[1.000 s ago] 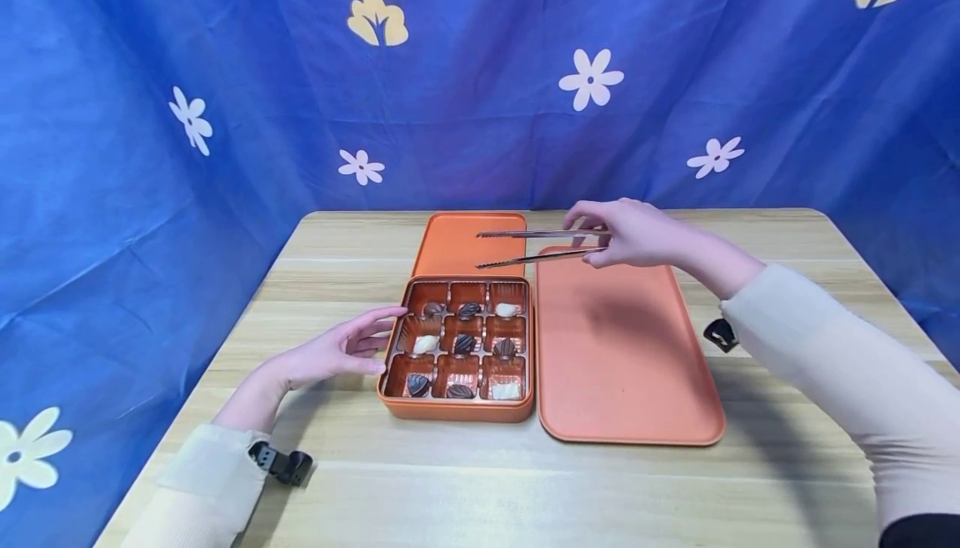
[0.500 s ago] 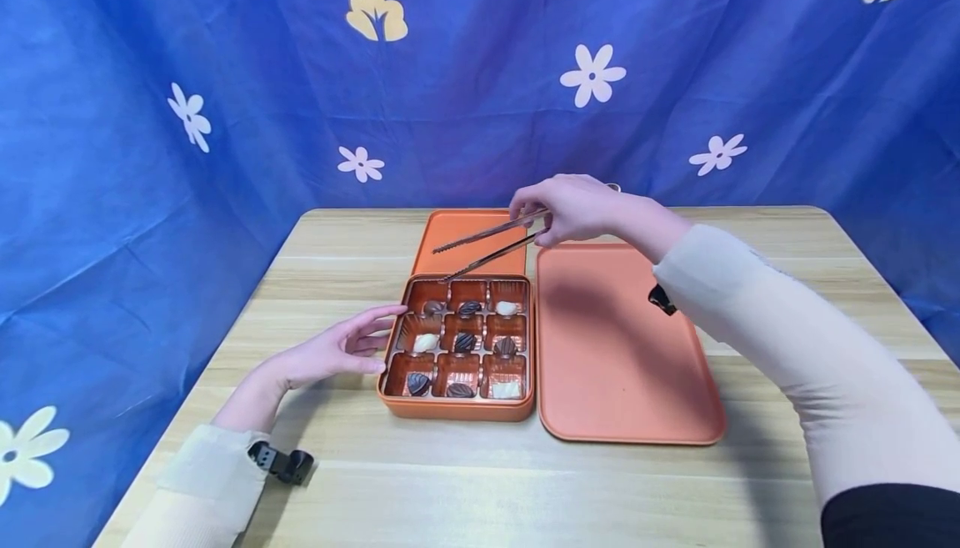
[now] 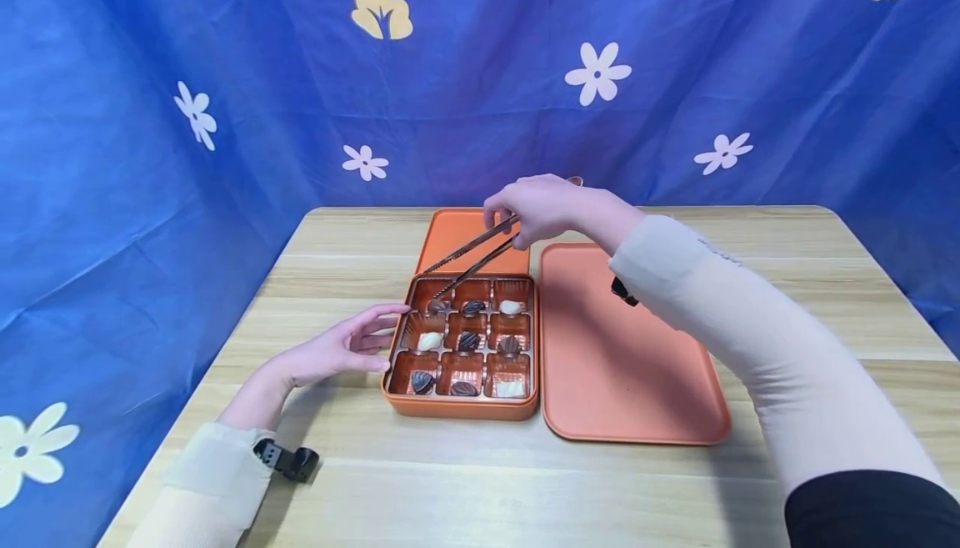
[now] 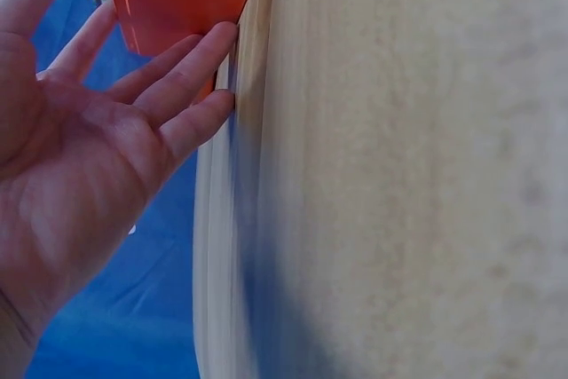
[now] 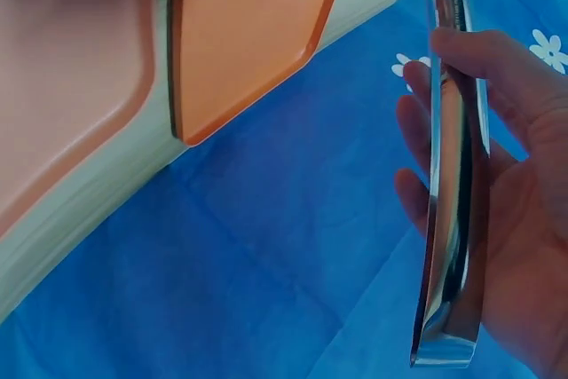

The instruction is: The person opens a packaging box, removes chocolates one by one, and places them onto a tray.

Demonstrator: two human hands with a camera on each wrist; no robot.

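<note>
While the tongs (image 5: 457, 219) slant over the far-left compartment of the box (image 3: 461, 408), tips apart, the right hand (image 3: 546, 206) clamps them between thumb and fingers. The box stands on the table (image 3: 420, 481), one chocolate (image 3: 468, 341) per compartment. The left hand (image 3: 348, 348), fingers apart, touches its left side. The tray (image 3: 637, 373) lies beside it.

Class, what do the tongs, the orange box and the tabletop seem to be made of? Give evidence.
Tongs: polished metal, probably steel; bright, mirror-like reflections.
Orange box: smooth, satin, perhaps painted tin or plastic; its even colour fits either.
Tabletop: wood or wood-look laminate with a soft sheen; pale grain shows.
</note>
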